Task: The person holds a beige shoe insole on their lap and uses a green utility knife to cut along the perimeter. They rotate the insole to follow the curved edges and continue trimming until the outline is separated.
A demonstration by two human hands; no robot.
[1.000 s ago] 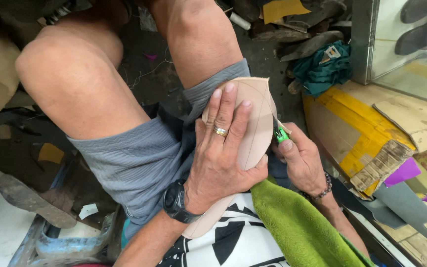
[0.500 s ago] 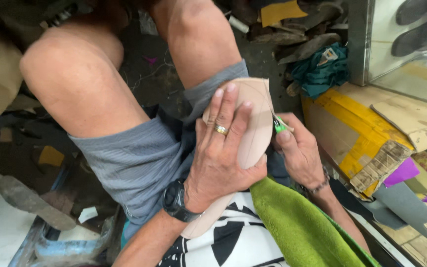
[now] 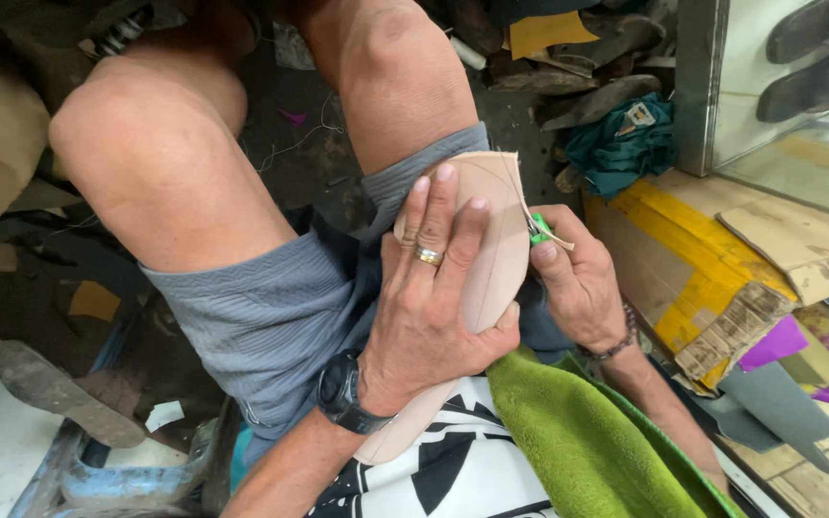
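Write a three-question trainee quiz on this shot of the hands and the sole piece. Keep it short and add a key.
1. True or false: the left hand presses flat on the tan sole piece lying on the thigh.
2. What does the right hand grip at the sole piece's edge? A) a hammer B) a green-handled tool C) a brush
3. Fill in: a thin trimmed ____ curls off the edge near the right hand.

Key:
1. True
2. B
3. strip
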